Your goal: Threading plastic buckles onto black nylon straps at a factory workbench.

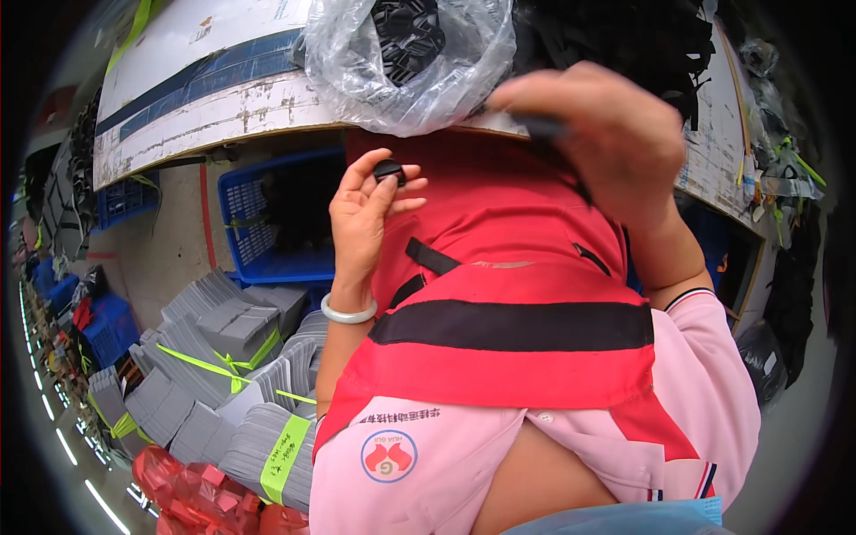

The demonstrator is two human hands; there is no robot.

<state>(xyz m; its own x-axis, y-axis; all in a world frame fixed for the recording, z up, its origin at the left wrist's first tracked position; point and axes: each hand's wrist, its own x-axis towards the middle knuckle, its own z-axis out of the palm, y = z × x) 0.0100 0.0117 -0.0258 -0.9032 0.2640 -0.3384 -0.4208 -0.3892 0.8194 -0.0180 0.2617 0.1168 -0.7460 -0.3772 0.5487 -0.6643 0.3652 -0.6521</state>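
Observation:
My left hand (364, 218) is raised in front of my red apron, palm toward me, pinching a small black plastic buckle piece (389, 169) between thumb and fingertips. A pale bangle (348, 312) sits on that wrist. My right hand (599, 134) is blurred at the worktable's edge, fingers closed around a thin black strap (546, 130) that trails down over the apron. A clear plastic bag (410, 62) holding several black buckle parts rests on the worn white table (214, 98) just above both hands.
A blue plastic crate (267, 223) stands under the table at left. Bundles of grey flat pieces tied with green bands (232, 357) are stacked on the floor. Red bags (192, 495) lie at the lower left. Black straps (642, 36) are piled on the table's right.

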